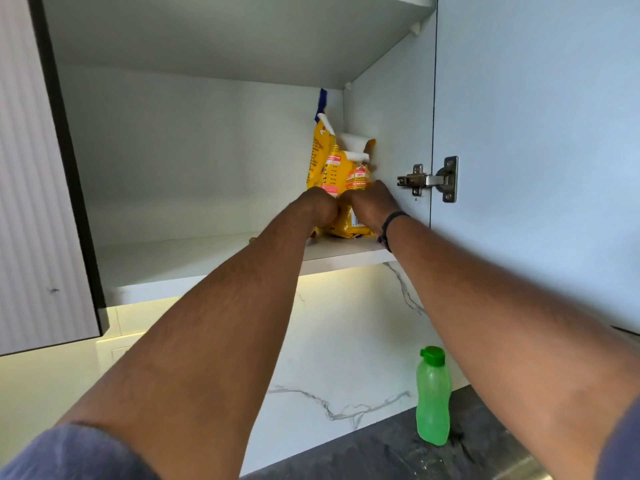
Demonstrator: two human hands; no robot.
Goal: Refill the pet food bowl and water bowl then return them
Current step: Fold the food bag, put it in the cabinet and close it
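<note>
A yellow pet food bag (341, 168) with a torn, folded top stands on the lower shelf (194, 258) of an open wall cabinet, against its right wall. Both my arms reach up into the cabinet. My left hand (320, 207) grips the bag's left side. On the bag's right side, my right hand (374, 204), with a dark band at the wrist, is closed on it. The bag's base rests on the shelf. No food bowl or water bowl is in view.
A green water bottle (433, 396) stands on the dark countertop (398, 452) below, in front of a white marble backsplash. The cabinet door (536, 150) hangs open at right with its hinge (429, 180). A ribbed door (34, 202) is at left.
</note>
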